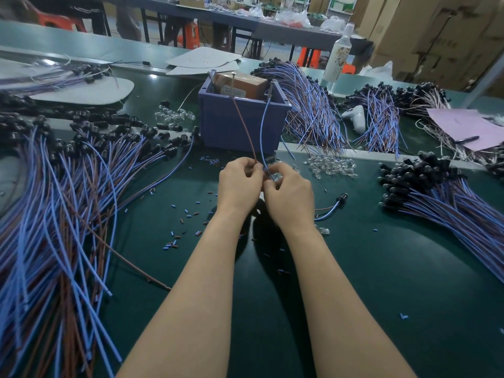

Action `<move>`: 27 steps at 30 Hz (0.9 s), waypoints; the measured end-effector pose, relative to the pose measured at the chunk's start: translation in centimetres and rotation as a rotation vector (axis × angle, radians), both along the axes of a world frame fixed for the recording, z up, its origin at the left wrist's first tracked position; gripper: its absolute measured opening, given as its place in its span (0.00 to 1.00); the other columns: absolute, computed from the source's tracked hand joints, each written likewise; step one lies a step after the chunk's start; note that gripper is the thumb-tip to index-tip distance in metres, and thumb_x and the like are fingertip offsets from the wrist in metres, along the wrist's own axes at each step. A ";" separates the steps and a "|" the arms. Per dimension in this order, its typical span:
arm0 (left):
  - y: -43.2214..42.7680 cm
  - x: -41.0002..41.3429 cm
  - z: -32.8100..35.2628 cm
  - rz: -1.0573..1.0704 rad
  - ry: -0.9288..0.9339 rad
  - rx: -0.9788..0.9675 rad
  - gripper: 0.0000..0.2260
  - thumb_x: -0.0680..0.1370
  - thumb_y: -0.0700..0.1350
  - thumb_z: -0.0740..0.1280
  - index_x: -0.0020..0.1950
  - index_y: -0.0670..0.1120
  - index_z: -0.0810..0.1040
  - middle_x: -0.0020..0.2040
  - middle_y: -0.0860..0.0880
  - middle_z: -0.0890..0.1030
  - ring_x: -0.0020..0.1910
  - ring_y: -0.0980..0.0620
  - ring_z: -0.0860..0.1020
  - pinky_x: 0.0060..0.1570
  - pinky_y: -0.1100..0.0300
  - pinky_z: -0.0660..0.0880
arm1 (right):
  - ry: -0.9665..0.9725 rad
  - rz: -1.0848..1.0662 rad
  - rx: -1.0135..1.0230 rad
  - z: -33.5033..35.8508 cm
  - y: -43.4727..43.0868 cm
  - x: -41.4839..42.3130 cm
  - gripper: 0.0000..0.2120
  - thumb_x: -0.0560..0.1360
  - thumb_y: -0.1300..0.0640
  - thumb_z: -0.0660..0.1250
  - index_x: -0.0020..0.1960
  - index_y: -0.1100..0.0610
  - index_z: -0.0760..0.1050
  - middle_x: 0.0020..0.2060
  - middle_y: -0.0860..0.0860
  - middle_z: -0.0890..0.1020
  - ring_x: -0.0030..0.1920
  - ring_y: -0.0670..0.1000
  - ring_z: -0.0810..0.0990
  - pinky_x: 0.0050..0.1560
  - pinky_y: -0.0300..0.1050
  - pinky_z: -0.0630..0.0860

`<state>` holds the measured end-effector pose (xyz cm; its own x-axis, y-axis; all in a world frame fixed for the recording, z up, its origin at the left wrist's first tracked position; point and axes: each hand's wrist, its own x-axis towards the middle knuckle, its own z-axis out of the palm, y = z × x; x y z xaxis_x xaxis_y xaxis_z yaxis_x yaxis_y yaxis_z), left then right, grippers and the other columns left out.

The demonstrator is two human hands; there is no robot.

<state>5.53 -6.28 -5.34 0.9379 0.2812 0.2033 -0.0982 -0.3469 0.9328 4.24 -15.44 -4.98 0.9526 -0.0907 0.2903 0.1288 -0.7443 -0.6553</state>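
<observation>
My left hand (240,184) and my right hand (289,190) meet over the green mat, fingers curled. A brown wire (245,126) rises from my left fingers and a blue wire (262,132) rises from my right fingers; both lean up toward the purple bin (240,124). What the fingertips hold at the wires' lower ends is hidden between the hands.
A large heap of blue and brown wires with black sockets (60,203) lies on the left, and another heap (447,197) on the right. Clear small bulbs (331,166) lie behind my right hand. One socket lead (331,207) and cut insulation bits (188,214) dot the mat.
</observation>
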 end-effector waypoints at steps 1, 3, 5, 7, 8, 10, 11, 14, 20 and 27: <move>0.0 0.0 0.0 -0.003 0.002 -0.005 0.08 0.78 0.41 0.63 0.51 0.43 0.81 0.44 0.47 0.84 0.45 0.52 0.80 0.49 0.60 0.75 | -0.001 0.000 0.000 0.0 0.0 0.0 0.09 0.76 0.54 0.62 0.55 0.50 0.76 0.43 0.55 0.83 0.48 0.58 0.77 0.41 0.44 0.65; 0.1 0.1 0.0 -0.010 0.007 -0.011 0.08 0.78 0.41 0.63 0.51 0.43 0.81 0.44 0.47 0.84 0.44 0.52 0.81 0.48 0.61 0.75 | -0.001 0.001 -0.001 0.0 0.0 0.0 0.10 0.76 0.54 0.62 0.55 0.50 0.77 0.43 0.55 0.83 0.49 0.59 0.77 0.41 0.44 0.65; 0.1 0.1 -0.1 -0.016 0.011 -0.016 0.08 0.79 0.41 0.63 0.51 0.43 0.81 0.45 0.47 0.84 0.45 0.52 0.81 0.49 0.61 0.75 | 0.001 0.004 -0.003 0.0 0.0 0.0 0.10 0.75 0.54 0.62 0.55 0.50 0.77 0.43 0.55 0.83 0.49 0.59 0.77 0.41 0.45 0.65; 0.1 0.0 0.0 -0.020 0.011 -0.017 0.08 0.78 0.41 0.62 0.50 0.43 0.82 0.45 0.46 0.84 0.46 0.50 0.81 0.50 0.59 0.76 | 0.004 0.002 0.000 0.0 0.1 0.0 0.10 0.75 0.54 0.62 0.55 0.50 0.77 0.43 0.55 0.83 0.48 0.59 0.77 0.42 0.45 0.66; 0.1 0.0 0.0 -0.020 0.009 -0.015 0.08 0.78 0.40 0.62 0.49 0.43 0.82 0.44 0.46 0.84 0.46 0.49 0.81 0.51 0.57 0.76 | 0.006 0.001 0.005 0.0 0.1 0.0 0.10 0.75 0.54 0.62 0.55 0.50 0.77 0.43 0.55 0.83 0.48 0.59 0.77 0.42 0.45 0.67; 0.0 0.0 0.0 -0.023 0.005 -0.016 0.08 0.78 0.40 0.63 0.48 0.43 0.82 0.44 0.46 0.84 0.46 0.48 0.81 0.52 0.55 0.76 | 0.006 0.002 0.012 0.0 0.1 0.0 0.10 0.75 0.54 0.62 0.54 0.50 0.77 0.43 0.55 0.83 0.49 0.59 0.77 0.43 0.46 0.68; 0.0 0.0 0.0 -0.025 0.004 -0.019 0.08 0.78 0.40 0.63 0.48 0.43 0.82 0.44 0.46 0.84 0.46 0.48 0.81 0.53 0.54 0.76 | 0.006 0.003 0.012 0.1 0.1 0.0 0.10 0.75 0.54 0.62 0.54 0.50 0.77 0.43 0.55 0.83 0.49 0.58 0.77 0.43 0.46 0.68; 0.0 0.1 0.0 -0.028 0.003 -0.019 0.08 0.78 0.40 0.63 0.49 0.43 0.82 0.44 0.46 0.84 0.47 0.48 0.81 0.53 0.55 0.76 | 0.008 0.002 0.014 0.1 0.1 0.0 0.10 0.75 0.54 0.62 0.54 0.50 0.77 0.43 0.55 0.83 0.48 0.58 0.77 0.43 0.45 0.67; 0.0 0.1 -0.1 -0.039 0.002 -0.025 0.08 0.78 0.40 0.63 0.49 0.43 0.82 0.42 0.49 0.82 0.47 0.49 0.81 0.54 0.54 0.77 | 0.008 -0.002 0.011 0.1 0.3 -0.1 0.10 0.75 0.54 0.62 0.54 0.50 0.77 0.43 0.55 0.83 0.49 0.59 0.77 0.45 0.47 0.70; 0.1 0.1 0.0 -0.051 -0.002 -0.023 0.08 0.77 0.40 0.63 0.49 0.43 0.82 0.41 0.51 0.81 0.47 0.50 0.81 0.54 0.53 0.77 | -0.001 -0.001 0.009 0.2 0.2 -0.1 0.10 0.75 0.55 0.62 0.54 0.50 0.77 0.43 0.55 0.83 0.49 0.59 0.77 0.47 0.49 0.72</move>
